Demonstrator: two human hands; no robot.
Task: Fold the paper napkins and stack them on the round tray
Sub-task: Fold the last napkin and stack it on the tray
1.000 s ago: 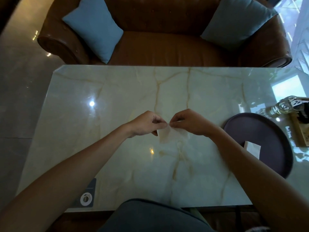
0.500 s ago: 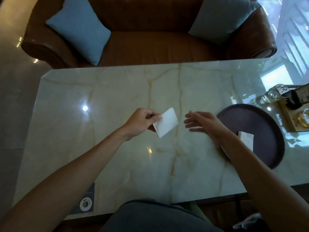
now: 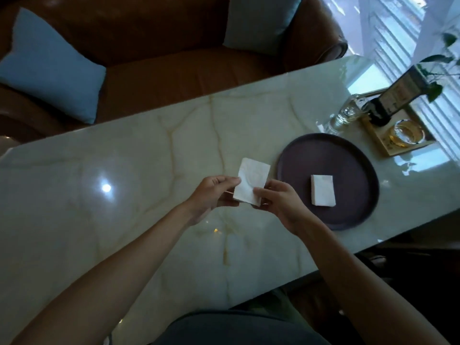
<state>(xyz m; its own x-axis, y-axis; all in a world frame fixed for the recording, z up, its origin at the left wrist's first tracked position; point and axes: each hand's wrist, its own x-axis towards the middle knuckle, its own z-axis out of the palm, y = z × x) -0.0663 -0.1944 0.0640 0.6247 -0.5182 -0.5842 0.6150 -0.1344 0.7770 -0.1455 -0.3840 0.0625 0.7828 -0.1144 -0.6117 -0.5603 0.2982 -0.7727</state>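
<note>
A white folded paper napkin (image 3: pixel 251 179) is held upright above the marble table (image 3: pixel 124 183), just left of the tray. My left hand (image 3: pixel 214 194) pinches its lower left edge. My right hand (image 3: pixel 278 200) grips its lower right corner. The dark round tray (image 3: pixel 353 207) lies on the table to the right of my hands. One folded white napkin (image 3: pixel 322 193) lies flat near the tray's middle.
Beyond the tray stand a clear glass bottle (image 3: pixel 347 115) and a wooden tray (image 3: pixel 388 145) holding a dark bottle (image 3: pixel 395 95) and a glass. A brown leather sofa (image 3: pixel 161 78) with blue cushions sits behind the table. The table's right edge falls close to the round tray.
The napkin was held by both hands low over the table, then by my left hand alone. Now my right hand has come back and grips it too. My view swung right.
</note>
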